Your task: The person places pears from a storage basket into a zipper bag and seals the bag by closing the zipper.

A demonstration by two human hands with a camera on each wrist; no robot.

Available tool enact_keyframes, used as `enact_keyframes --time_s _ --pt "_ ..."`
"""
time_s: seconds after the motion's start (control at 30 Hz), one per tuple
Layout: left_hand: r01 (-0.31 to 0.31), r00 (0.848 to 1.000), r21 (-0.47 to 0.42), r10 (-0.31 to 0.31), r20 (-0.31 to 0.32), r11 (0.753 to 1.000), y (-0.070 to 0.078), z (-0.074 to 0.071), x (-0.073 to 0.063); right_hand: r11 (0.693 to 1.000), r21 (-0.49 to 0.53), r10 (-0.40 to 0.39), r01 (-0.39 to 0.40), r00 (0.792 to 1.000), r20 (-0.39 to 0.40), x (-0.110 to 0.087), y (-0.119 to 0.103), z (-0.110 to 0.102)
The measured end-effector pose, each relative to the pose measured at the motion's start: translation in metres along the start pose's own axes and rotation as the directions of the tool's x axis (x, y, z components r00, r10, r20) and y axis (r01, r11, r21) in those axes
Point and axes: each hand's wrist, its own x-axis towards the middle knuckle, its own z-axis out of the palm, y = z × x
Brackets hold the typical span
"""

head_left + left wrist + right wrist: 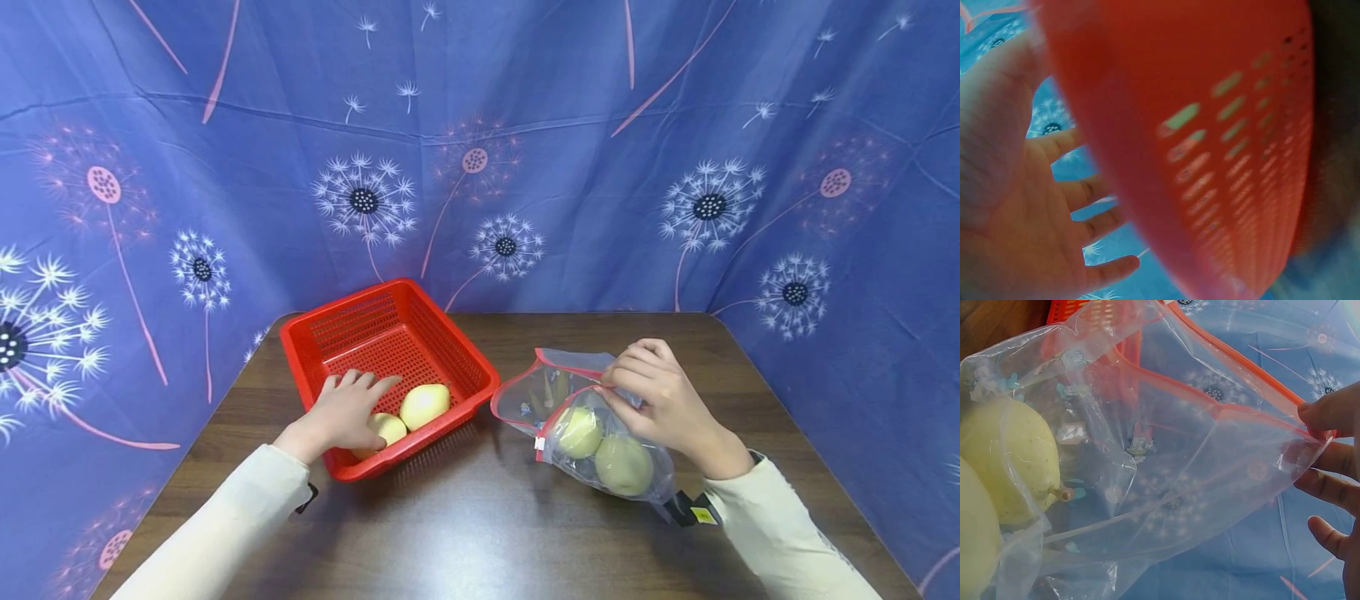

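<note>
In the head view my left hand [343,414] reaches over the near rim of a red plastic basket [480,385], its fingers spread. Two pale yellow pears lie in the basket: one pear [425,406] shows in full, and the other pear [387,427] is partly hidden by my left thumb. My right hand [663,400] pinches the red-edged mouth of a clear zip bag [1166,506], which gapes toward the basket. Inside the bag are two pears, a rear pear [580,432] and a front pear [624,464]. A short stem shows on one bagged pear [1013,459] in the right wrist view.
The basket and bag are on a dark wooden table [450,542]. Behind it and at both sides hangs a blue cloth [585,192] with a dandelion print. The bag's white slider [539,443] sits at its near corner.
</note>
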Motion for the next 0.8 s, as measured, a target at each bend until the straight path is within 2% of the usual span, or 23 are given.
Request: enact_keyframes --time_s 0.2,0.53,0.67,0.8 --pt "0.006 0.999 0.025 -0.007 0.036 1.0 -0.003 0.012 -0.002 1.0 -0.002 0.011 -0.011 1.0 0.003 -0.002 0.0 -0.001" --pt "0.039 0.993 -0.03 -0.035 0.116 0.999 -0.01 0.028 -0.002 1.0 0.003 0.009 -0.009 1.0 -0.004 -0.002 0.001 -0.001" --pt "0.031 0.993 -0.063 -0.024 0.115 0.998 -0.012 0.031 0.0 1.0 0.006 0.01 -0.01 1.0 -0.005 -0.003 0.001 -0.001" --pt "0.015 0.996 -0.05 -0.01 0.089 0.999 -0.011 0.033 0.002 1.0 0.009 0.01 -0.01 1.0 -0.003 -0.004 0.001 0.0"
